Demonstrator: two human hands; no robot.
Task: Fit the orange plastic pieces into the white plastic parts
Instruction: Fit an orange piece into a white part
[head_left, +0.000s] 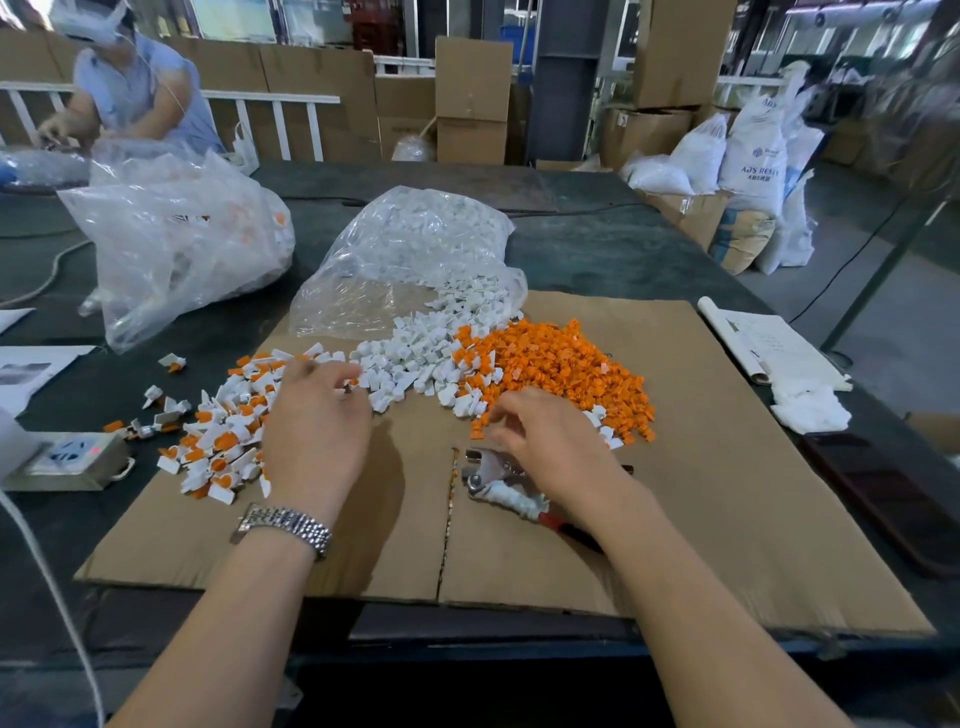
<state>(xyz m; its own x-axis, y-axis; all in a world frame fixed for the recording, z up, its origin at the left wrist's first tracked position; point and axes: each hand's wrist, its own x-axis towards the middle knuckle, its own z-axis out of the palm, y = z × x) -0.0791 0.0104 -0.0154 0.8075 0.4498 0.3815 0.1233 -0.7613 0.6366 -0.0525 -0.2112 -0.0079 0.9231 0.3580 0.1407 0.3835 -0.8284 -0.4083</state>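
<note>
A heap of orange plastic pieces (566, 369) lies on the cardboard sheet (701, 519), right of a spill of white plastic parts (415, 358) from a clear bag (410, 254). At the left lies a pile of white parts with orange pieces fitted in them (223, 441). My left hand (317, 421), with a wristwatch, hovers between that pile and the white parts, fingers curled toward a white part; what it holds is hidden. My right hand (550, 436) reaches to the near edge of the orange heap, its fingers curled down onto the pieces.
Pliers with a wrapped handle (498, 483) lie under my right wrist. A power strip (72, 457) sits at the left, another bag of parts (176, 244) behind it. Papers (769, 343), white cloth (810, 405) and a dark phone (893, 493) lie at the right. Another person works at the far left.
</note>
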